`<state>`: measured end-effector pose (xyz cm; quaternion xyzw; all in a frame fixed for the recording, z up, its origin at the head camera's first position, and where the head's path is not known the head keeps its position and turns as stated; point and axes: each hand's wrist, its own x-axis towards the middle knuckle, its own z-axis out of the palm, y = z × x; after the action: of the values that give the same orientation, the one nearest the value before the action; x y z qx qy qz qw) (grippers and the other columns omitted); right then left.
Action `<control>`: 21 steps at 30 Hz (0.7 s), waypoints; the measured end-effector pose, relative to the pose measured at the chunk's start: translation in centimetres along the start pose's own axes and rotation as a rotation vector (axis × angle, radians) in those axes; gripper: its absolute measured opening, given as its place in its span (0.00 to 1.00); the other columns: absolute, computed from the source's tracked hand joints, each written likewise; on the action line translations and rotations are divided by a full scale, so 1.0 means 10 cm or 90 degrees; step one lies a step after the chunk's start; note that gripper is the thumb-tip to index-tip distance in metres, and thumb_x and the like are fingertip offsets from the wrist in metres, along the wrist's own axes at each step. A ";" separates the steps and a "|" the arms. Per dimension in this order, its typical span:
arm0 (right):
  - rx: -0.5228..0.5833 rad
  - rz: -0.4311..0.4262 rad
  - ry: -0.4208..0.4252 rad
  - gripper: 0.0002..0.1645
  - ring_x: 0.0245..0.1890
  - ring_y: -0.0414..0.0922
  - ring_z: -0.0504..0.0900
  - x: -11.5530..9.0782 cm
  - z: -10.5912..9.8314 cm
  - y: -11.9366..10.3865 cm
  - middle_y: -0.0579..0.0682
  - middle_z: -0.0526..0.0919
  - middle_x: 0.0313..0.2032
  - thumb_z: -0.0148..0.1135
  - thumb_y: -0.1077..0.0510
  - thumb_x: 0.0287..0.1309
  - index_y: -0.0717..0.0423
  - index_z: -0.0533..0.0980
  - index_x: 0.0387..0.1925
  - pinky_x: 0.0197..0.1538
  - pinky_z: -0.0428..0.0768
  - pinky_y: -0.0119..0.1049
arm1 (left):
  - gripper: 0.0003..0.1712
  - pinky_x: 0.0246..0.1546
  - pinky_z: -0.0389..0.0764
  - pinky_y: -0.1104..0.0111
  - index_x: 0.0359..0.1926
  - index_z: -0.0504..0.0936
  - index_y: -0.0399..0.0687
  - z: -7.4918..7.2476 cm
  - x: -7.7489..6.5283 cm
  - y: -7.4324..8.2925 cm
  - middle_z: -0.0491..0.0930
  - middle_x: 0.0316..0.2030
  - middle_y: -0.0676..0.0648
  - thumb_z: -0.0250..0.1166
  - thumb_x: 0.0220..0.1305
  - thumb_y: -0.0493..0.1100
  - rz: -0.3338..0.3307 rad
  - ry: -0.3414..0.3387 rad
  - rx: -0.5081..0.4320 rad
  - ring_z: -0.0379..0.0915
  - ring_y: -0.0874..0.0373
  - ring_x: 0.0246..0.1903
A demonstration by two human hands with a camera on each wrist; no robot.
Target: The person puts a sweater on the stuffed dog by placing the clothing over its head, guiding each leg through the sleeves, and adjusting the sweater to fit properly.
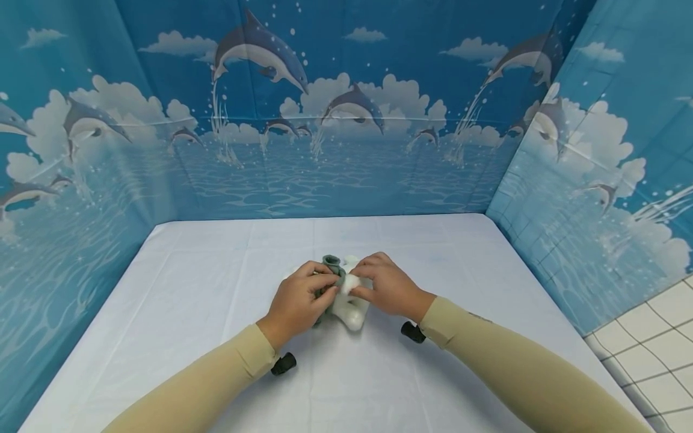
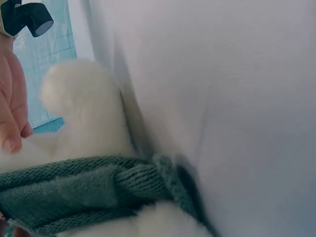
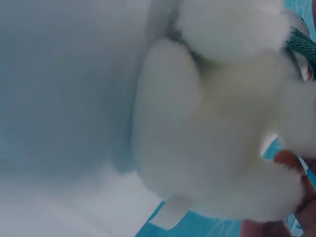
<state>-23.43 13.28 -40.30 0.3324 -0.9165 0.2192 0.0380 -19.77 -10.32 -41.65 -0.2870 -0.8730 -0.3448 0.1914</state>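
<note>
Pinching the green knitted garment [image 1: 331,261] between thumb and fingers, your left hand [image 1: 296,296] works at one side of the white stuffed toy [image 1: 349,314]. Your right hand [image 1: 387,285] is on the toy's other side, its thumb and fingers closed about a soft white part; your own hands cover much of it from above, so it is probably a limb, but you cannot be sure which. Both grips are near each other, with the toy between them, around the middle of the white surface [image 1: 465,264].

From your left wrist, the garment crosses the toy as a folded band, with white fluff showing on either side of it. From your right wrist, you see the toy's rounded body and stubby limbs, with a pale label [image 3: 171,212] sticking out from its lower edge. A bit of the green knit shows at the upper right there.

You wear tan sleeves [image 1: 200,385], and a black camera [image 1: 284,364] sits beneath your left wrist. Beyond the surface hangs a blue curtain [image 1: 346,174] printed with dolphins, clouds and water.
</note>
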 end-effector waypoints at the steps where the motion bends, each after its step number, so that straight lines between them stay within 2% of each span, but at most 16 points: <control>1: -0.010 0.000 0.007 0.14 0.60 0.52 0.78 0.01 0.01 -0.01 0.49 0.87 0.50 0.73 0.50 0.66 0.49 0.86 0.50 0.64 0.79 0.48 | 0.10 0.36 0.83 0.70 0.50 0.92 0.50 0.00 -0.01 0.00 0.82 0.50 0.50 0.70 0.71 0.42 0.006 -0.001 -0.009 0.82 0.61 0.39; 5: -0.038 0.005 0.036 0.13 0.55 0.51 0.81 0.04 0.03 -0.06 0.48 0.90 0.45 0.74 0.49 0.65 0.51 0.88 0.46 0.62 0.80 0.46 | 0.10 0.40 0.86 0.70 0.51 0.92 0.50 0.00 -0.03 0.00 0.80 0.52 0.50 0.70 0.71 0.41 0.027 -0.010 -0.025 0.85 0.58 0.45; 11: -0.075 0.021 0.100 0.08 0.43 0.50 0.84 0.08 0.09 -0.13 0.48 0.90 0.33 0.71 0.54 0.68 0.54 0.88 0.36 0.55 0.81 0.48 | 0.10 0.52 0.87 0.64 0.50 0.92 0.49 -0.01 -0.02 -0.01 0.78 0.56 0.46 0.70 0.72 0.41 0.051 -0.025 -0.014 0.84 0.53 0.55; 13: -0.079 0.030 0.114 0.11 0.39 0.48 0.83 0.09 0.11 -0.14 0.47 0.87 0.27 0.70 0.54 0.69 0.53 0.87 0.31 0.52 0.80 0.48 | 0.10 0.53 0.87 0.63 0.51 0.92 0.49 -0.01 -0.02 -0.03 0.77 0.57 0.45 0.70 0.72 0.42 0.053 -0.032 -0.006 0.83 0.52 0.57; 15: -0.061 0.034 0.112 0.12 0.37 0.47 0.82 0.09 0.11 -0.16 0.46 0.86 0.25 0.68 0.54 0.71 0.53 0.86 0.30 0.52 0.80 0.47 | 0.11 0.54 0.87 0.62 0.51 0.92 0.49 -0.01 -0.03 -0.04 0.77 0.58 0.45 0.69 0.72 0.42 0.048 -0.036 -0.003 0.82 0.51 0.58; 16: -0.048 0.036 0.106 0.12 0.38 0.47 0.82 0.09 0.10 -0.17 0.47 0.87 0.27 0.68 0.54 0.71 0.54 0.87 0.31 0.51 0.80 0.47 | 0.11 0.55 0.86 0.61 0.51 0.92 0.49 -0.01 -0.03 -0.05 0.77 0.58 0.44 0.69 0.73 0.42 0.042 -0.036 -0.003 0.82 0.51 0.59; 18: -0.008 0.041 0.077 0.11 0.41 0.47 0.83 0.09 0.08 -0.17 0.48 0.90 0.34 0.67 0.52 0.72 0.56 0.88 0.42 0.51 0.81 0.46 | 0.11 0.56 0.86 0.61 0.52 0.92 0.49 -0.01 -0.03 -0.06 0.76 0.58 0.44 0.69 0.73 0.42 0.034 -0.035 -0.005 0.82 0.51 0.59; 19: 0.016 0.044 0.059 0.15 0.44 0.47 0.84 0.08 0.06 -0.17 0.50 0.90 0.39 0.67 0.52 0.72 0.57 0.86 0.51 0.52 0.82 0.46 | 0.11 0.56 0.86 0.61 0.52 0.92 0.49 -0.01 -0.03 -0.06 0.76 0.58 0.44 0.69 0.73 0.42 0.031 -0.035 -0.007 0.82 0.51 0.60; 21: 0.067 0.050 0.020 0.28 0.48 0.47 0.85 0.08 0.01 -0.17 0.51 0.90 0.48 0.67 0.52 0.72 0.59 0.77 0.68 0.54 0.83 0.46 | 0.11 0.57 0.86 0.61 0.52 0.92 0.49 -0.01 -0.03 -0.07 0.76 0.58 0.44 0.69 0.73 0.42 0.028 -0.035 -0.007 0.82 0.51 0.60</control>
<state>-22.93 11.62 -39.58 0.2944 -0.9153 0.2735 0.0266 -19.97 -10.86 -42.07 -0.3164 -0.8695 -0.3374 0.1733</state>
